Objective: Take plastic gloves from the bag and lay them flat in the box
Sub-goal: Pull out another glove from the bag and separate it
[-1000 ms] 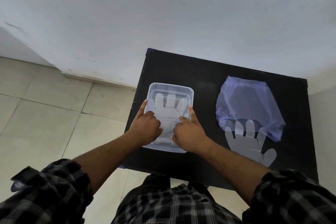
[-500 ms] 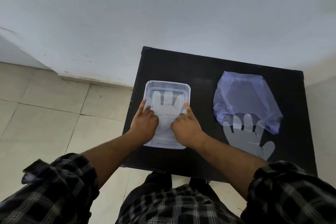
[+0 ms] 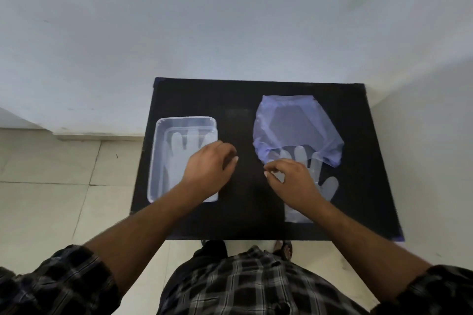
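One glove [image 3: 179,158] lies flat in the clear box [image 3: 156,161] on the table's [image 3: 245,100] left, the next pokes halfway out of the purple bag [image 3: 294,125], so right hand [image 3: 294,181] hovers over it w/ loose open grip, prob to pull it free, left hand [image 3: 210,169] also empty, fingers curled.

On my table [image 3: 245,100], the box [image 3: 158,161] sits frame-left holding a glove [image 3: 176,158]; the bag [image 3: 294,130] lies frame-right, another glove [image 3: 327,184] protruding below it.
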